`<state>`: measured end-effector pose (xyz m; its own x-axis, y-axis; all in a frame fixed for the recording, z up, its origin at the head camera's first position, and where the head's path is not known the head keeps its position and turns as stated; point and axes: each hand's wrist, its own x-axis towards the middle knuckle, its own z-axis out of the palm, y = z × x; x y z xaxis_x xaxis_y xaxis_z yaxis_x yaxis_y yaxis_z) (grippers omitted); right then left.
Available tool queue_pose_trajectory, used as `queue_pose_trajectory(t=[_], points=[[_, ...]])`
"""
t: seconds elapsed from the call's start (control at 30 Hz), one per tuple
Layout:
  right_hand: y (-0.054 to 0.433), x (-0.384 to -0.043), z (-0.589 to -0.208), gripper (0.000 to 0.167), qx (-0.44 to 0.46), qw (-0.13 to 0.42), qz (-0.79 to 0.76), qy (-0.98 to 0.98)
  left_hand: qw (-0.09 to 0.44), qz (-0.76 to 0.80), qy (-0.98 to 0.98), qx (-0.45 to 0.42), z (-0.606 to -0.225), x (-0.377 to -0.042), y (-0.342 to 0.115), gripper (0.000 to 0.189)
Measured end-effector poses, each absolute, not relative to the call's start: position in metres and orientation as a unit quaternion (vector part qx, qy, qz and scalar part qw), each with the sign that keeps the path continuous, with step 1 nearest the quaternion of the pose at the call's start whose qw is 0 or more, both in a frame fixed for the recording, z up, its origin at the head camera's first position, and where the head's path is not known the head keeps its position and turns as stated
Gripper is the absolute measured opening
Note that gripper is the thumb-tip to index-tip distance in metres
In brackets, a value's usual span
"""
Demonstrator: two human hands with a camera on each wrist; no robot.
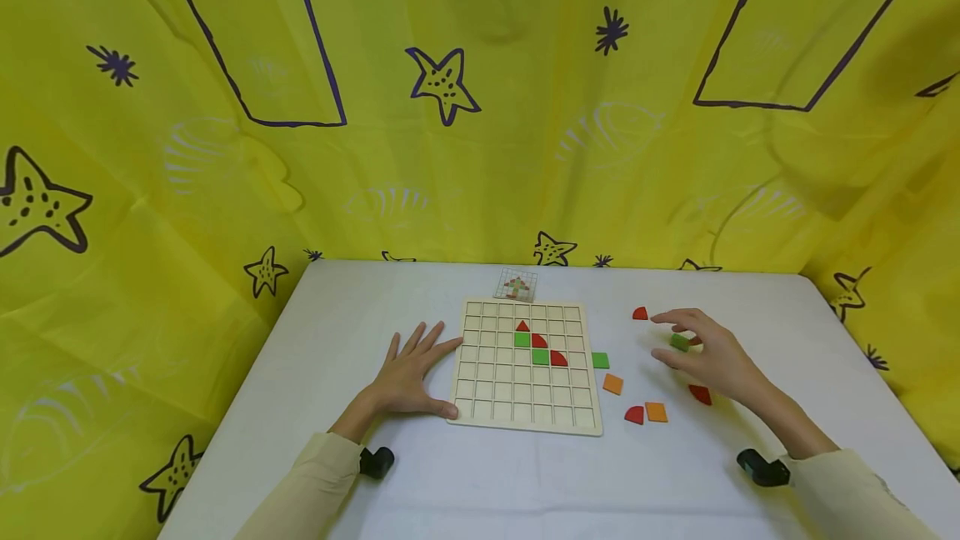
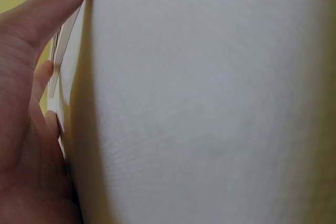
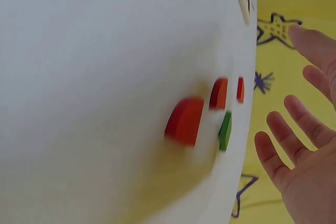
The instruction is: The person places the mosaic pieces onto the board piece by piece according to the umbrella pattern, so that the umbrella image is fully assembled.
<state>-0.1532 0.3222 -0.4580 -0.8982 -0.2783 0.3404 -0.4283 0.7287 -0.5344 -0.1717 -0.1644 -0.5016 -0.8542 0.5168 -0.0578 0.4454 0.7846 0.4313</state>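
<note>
1. The wooden board, a tray of shallow square cells, lies flat on the white bench.
2. Five pieces sit in its cells: a red triangle, the upper green square directly below it, the upper red quarter-round to that square's right, the lower green square beneath this quarter-round, and the lower red quarter-round to the right again.
3. Loose on the bench, the side green square lies at the board's right edge, with an orange square near it; the near red quarter-round and a second orange square lie side by side.
4. A small card at the board's far edge bears a coloured grid picture; any lettering is too small to read.
5. The yellow curtain is printed with starfish and outlined frames.
6. The left hand has its fingers spread, the thumb resting on the board's near left corner.
7. The right hand hangs above the far green square, fingers spread and slightly bent, thumb apart; the far red quarter-round lies near the forefinger.
</note>
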Motion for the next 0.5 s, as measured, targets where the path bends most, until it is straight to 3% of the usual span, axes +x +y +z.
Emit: queue_pose_trajectory(t=[0.37, 0.5], points=[[0.354, -0.153, -0.462, 0.046, 0.135, 0.097, 0.320, -0.933, 0.090, 0.208, 0.941, 0.252, -0.501, -0.173, -0.164, 0.114], [0.360, -0.155, -0.466, 0.048, 0.103, 0.060, 0.323, -0.939, 0.094, 0.205, 0.941, 0.250, -0.501, -0.172, -0.164, 0.113]])
